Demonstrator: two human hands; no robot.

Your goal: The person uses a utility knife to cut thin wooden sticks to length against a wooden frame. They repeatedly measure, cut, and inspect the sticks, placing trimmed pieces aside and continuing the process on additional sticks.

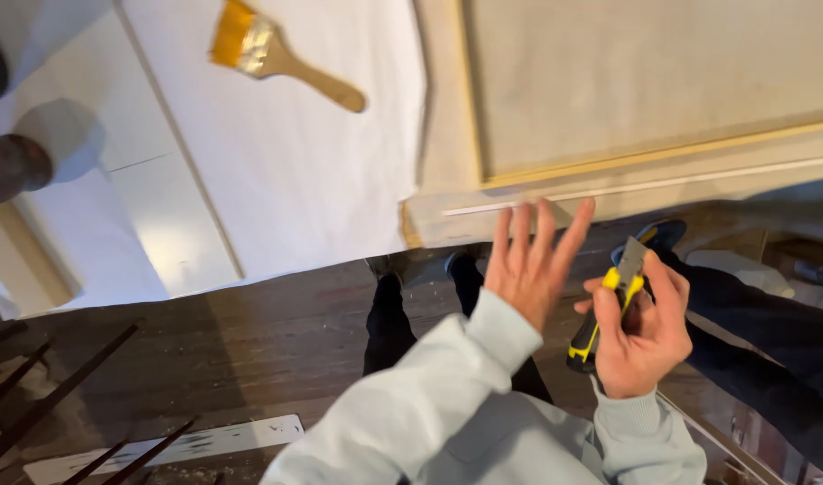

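Note:
My right hand (640,337) grips a yellow and black utility knife (606,310), blade end pointing up toward the panel. Just left of it, my left hand (530,265) is held up empty, fingers spread, near the lower edge of a beige panel with a thin wooden frame (663,153). Both hands hover below the table edge, above my legs and the dark wooden floor. My sleeves are pale grey-blue.
White paper sheets (277,153) cover the table left of the panel. A wooden-handled paintbrush (277,56) lies on the paper at the top. A dark round object (12,162) sits at the left edge. Dark rods (61,395) and a white strip (169,445) are on the floor lower left.

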